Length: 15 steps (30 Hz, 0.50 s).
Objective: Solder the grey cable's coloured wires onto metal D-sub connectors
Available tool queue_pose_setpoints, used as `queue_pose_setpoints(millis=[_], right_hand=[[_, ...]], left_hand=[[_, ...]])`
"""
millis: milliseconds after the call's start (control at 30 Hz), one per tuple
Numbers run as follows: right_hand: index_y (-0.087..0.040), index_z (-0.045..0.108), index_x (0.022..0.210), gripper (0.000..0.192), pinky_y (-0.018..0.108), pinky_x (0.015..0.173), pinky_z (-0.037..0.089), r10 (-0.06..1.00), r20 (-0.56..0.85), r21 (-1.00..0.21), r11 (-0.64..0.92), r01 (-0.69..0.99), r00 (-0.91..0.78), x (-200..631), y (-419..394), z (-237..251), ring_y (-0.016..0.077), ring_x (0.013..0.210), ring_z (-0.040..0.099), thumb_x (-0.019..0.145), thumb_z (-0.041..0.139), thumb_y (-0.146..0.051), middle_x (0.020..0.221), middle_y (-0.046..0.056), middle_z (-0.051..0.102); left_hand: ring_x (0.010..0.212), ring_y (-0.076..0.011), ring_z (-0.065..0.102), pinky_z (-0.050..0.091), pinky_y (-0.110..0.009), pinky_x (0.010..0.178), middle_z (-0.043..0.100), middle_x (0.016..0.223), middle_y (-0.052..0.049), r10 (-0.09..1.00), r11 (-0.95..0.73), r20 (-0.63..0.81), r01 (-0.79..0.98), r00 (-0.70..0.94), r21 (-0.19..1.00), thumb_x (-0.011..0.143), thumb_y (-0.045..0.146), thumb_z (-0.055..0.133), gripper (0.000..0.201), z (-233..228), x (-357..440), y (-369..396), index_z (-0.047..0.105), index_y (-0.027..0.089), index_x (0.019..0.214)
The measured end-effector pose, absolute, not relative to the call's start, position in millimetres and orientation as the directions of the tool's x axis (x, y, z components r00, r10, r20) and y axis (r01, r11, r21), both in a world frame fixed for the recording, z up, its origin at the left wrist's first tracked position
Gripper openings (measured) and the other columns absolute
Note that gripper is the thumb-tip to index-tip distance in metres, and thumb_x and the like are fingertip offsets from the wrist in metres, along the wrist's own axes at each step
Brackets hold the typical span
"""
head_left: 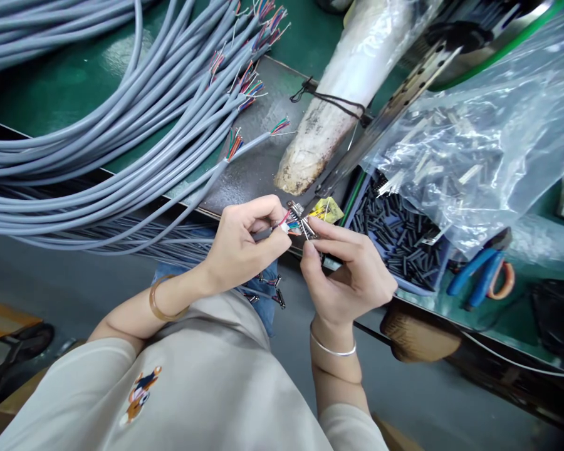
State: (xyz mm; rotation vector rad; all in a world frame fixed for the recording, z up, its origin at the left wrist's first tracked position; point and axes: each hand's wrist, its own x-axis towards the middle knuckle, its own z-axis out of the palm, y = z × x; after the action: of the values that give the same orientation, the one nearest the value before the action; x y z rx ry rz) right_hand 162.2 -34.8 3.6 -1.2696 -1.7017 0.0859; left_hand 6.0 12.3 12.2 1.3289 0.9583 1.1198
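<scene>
My left hand [244,241] pinches the stripped end of a grey cable [263,235], its coloured wires fanned toward the right. My right hand [345,269] holds a small metal connector [303,222] against those wire ends, thumb and forefinger closed on it. Both hands meet just in front of the bench edge, above my lap. A bundle of many grey cables [98,131] with stripped coloured tips lies across the green bench at the left.
A blue tray [404,285] of short black sleeves sits right of my hands. A clear plastic bag of metal parts [489,131] lies over it. Blue-handled pliers [479,272] rest at the right. A wrapped roll [338,106] lies behind my hands.
</scene>
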Motion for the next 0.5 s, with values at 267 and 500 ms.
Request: queue_pose_setpoints(millis=[267,500], right_hand=[[-0.023,0.074,0.094,0.022,0.032,0.079,0.067,0.761,0.649,-0.536,0.458,0.709,-0.001,162.8,-32.4,7.8,0.0201,0.092,0.079,0.081,0.077,-0.006,0.107,0.003,0.081],[-0.022,0.07,0.089,0.018,0.032,0.075,0.067,0.743,0.669,-0.517,0.469,0.716,-0.003,163.3,-32.0,6.0,0.0199,0.089,0.079,0.082,0.075,-0.006,0.105,0.004,0.081]], left_hand=[[0.057,-0.0073,0.041,0.03,-0.021,0.051,0.051,0.065,0.001,0.969,-0.075,0.084,-0.048,0.232,0.996,0.077,0.015,0.061,0.017,15.2,4.9,12.9,0.049,0.018,0.065],[0.055,-0.0063,0.037,0.028,-0.021,0.049,0.051,0.066,0.001,0.963,0.026,0.003,-0.104,0.27,0.994,0.076,0.017,0.061,0.016,16.4,4.9,15.6,0.05,0.017,0.065]])
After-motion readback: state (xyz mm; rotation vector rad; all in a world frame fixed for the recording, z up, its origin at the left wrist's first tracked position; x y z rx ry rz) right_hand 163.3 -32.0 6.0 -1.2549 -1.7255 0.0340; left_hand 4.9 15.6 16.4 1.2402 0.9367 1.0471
